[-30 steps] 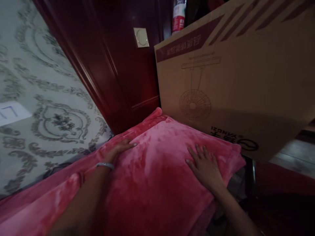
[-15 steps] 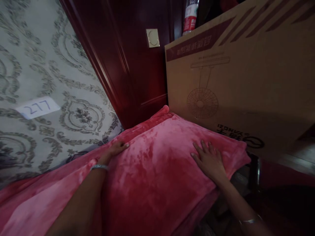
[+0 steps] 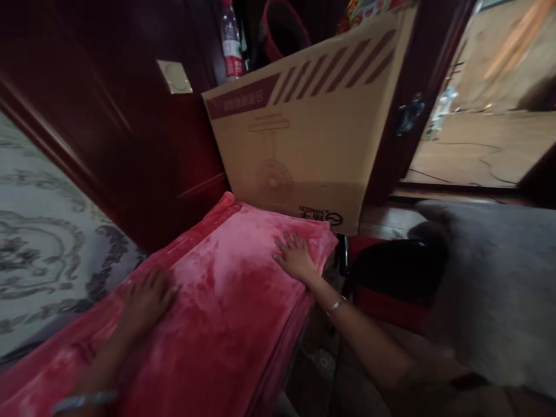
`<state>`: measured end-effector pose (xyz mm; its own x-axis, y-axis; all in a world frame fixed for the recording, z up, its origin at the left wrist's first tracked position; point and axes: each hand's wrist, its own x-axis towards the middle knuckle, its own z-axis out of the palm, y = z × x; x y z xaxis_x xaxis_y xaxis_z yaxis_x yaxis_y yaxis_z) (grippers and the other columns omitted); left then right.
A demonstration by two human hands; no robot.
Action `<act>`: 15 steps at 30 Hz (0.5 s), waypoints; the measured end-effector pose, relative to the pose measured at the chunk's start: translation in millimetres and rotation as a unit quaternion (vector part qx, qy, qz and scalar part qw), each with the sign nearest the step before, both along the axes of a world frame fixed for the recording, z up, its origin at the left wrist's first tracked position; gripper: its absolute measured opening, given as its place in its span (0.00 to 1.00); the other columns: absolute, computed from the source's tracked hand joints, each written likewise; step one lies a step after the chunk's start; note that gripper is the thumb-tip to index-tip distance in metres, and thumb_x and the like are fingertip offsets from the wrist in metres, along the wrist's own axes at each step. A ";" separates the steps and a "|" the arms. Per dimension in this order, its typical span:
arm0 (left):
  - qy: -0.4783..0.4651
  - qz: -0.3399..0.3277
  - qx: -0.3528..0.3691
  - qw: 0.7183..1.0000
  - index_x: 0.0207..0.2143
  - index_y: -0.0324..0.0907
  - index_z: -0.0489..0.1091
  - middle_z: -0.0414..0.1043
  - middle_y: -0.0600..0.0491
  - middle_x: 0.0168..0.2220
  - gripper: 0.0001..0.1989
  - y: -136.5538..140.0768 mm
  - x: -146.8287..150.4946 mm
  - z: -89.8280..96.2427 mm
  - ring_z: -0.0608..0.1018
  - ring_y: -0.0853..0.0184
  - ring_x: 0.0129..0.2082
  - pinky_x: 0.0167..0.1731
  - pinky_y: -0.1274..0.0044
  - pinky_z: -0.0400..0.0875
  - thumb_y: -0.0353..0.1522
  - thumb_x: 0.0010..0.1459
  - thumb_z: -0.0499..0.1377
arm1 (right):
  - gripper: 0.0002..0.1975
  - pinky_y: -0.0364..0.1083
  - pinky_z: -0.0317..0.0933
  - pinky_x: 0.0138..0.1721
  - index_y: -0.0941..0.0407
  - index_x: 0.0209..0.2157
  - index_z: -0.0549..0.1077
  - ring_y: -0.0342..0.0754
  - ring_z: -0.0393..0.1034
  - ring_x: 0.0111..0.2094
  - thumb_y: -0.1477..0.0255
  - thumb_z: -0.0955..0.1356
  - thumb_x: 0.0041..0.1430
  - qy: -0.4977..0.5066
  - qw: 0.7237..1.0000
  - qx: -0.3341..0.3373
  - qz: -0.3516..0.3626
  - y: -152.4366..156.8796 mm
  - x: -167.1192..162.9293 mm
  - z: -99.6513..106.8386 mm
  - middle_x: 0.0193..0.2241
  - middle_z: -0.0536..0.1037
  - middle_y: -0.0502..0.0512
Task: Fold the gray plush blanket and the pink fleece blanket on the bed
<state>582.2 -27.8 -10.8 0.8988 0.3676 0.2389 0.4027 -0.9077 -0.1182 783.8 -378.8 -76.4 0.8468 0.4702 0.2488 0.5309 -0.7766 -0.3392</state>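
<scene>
A plush pink-and-red blanket (image 3: 217, 307) lies folded in layers, its edges stacked along the right side and its far end near a cardboard box. My right hand (image 3: 296, 256) rests palm down on its far right part, fingers spread. On the left part of the same blanket lies my left hand (image 3: 147, 301), somewhat blurred, with the thumb apart from the fingers. Neither hand grips anything. A bracelet shows on each wrist.
Behind the blanket stands a large cardboard box (image 3: 321, 139) with a fan drawing. A bottle (image 3: 233, 49) and a reddish bucket-like container (image 3: 284, 29) are at its top. Patterned wall (image 3: 35, 243) bounds the left. A doorway is at right, with a grey furry surface (image 3: 499, 289) nearer.
The view has swung right, bringing the doorway and grey surface into sight. My left hand has come back nearer along the blanket. My right hand stays on its far right part.
</scene>
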 end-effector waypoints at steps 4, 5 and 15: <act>0.074 -0.031 -0.012 0.997 0.68 0.46 0.57 0.50 0.47 0.71 0.32 -61.4 -12.4 -27.8 0.51 0.47 0.71 0.62 0.48 0.51 0.45 0.63 0.46 | 0.30 0.66 0.34 0.66 0.50 0.67 0.61 0.65 0.39 0.70 0.55 0.61 0.68 0.013 1.000 0.016 0.003 0.4 -0.5 4.3 0.70 0.51 0.61; 0.079 -0.032 -0.011 0.996 0.69 0.46 0.55 0.48 0.47 0.72 0.33 -73.9 -15.8 -34.5 0.50 0.47 0.71 0.63 0.49 0.51 0.44 0.63 0.46 | 0.29 0.66 0.34 0.66 0.50 0.67 0.62 0.65 0.39 0.70 0.56 0.61 0.68 0.017 1.000 0.021 0.006 0.4 -0.2 5.4 0.70 0.52 0.61; 0.050 -0.034 -0.010 0.998 0.69 0.45 0.54 0.49 0.47 0.71 0.32 -94.2 -19.6 -40.8 0.52 0.48 0.70 0.63 0.50 0.52 0.42 0.64 0.46 | 0.30 0.55 0.52 0.64 0.63 0.59 0.68 0.57 0.57 0.63 0.74 0.66 0.53 0.037 0.858 0.466 -0.212 -54.1 24.4 -8.6 0.61 0.67 0.67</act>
